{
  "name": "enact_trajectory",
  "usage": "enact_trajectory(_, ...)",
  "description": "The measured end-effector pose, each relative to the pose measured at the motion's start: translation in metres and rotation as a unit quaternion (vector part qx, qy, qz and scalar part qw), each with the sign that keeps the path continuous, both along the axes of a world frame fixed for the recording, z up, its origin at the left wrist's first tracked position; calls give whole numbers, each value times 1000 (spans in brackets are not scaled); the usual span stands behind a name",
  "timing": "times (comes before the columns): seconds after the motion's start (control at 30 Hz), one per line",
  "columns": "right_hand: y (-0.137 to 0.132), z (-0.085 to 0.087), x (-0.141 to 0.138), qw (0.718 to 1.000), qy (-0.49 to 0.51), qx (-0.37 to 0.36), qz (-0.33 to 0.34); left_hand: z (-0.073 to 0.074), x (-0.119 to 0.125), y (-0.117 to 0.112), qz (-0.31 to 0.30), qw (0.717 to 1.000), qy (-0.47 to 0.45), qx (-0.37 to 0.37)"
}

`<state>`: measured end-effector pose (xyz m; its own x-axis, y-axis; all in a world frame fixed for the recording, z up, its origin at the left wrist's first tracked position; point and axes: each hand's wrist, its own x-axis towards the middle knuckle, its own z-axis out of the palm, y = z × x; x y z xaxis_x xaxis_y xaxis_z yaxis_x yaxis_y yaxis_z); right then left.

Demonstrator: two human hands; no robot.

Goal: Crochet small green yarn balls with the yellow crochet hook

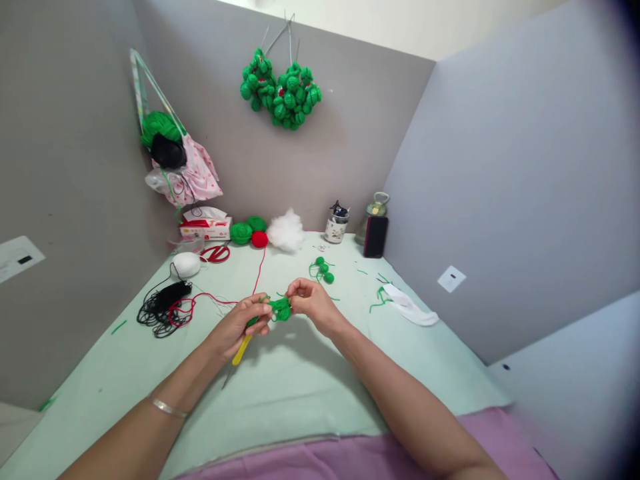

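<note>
Over the middle of the table, my left hand [245, 320] is closed around a green crochet piece [281, 309]. A crochet hook with a yellow handle [243, 351] also sits in that hand, its metal end pointing down toward me. My right hand [313, 301] pinches the right side of the same green piece; its fingertips partly hide what they grip. Just beyond that hand lie three small green crocheted balls [324, 269] with loose yarn tails. A red yarn strand [260, 270] runs from a red yarn ball [259, 239] toward my left hand.
Black yarn [167, 307], a white ball [186, 265] and red-handled scissors [216, 254] lie at left. Along the back wall are green yarn balls [241, 233], white stuffing [287, 230], a jar [337, 225] and a phone [376, 237]. White fabric [410, 307] lies right.
</note>
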<state>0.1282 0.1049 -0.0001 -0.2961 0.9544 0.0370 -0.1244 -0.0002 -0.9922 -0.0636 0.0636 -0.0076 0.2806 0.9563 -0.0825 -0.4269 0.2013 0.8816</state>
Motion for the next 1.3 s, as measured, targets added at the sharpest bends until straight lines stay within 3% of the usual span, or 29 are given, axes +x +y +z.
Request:
enact_trajectory(0.23,18,-3,19,999,16,-18,-33,12,-11,3,56,994,-86,-30)
enact_trajectory(0.5,8,11,27,991,-75,1,107,10,-20,10,69,986,-142,-62)
enact_trajectory(0.67,-7,12,12,986,-115,94,71,-3,-15,8,25,991,-101,-85)
enact_trajectory(0.77,-13,8,0,986,-101,114,68,-11,-11,8,8,994,-63,-89)
enact_trajectory(1.0,-6,1,-1,996,-35,82,21,-9,-2,6,12,999,-14,-44)
enact_trajectory(1.3,-5,-2,-6,999,11,32,20,-2,12,-2,22,999,40,6)
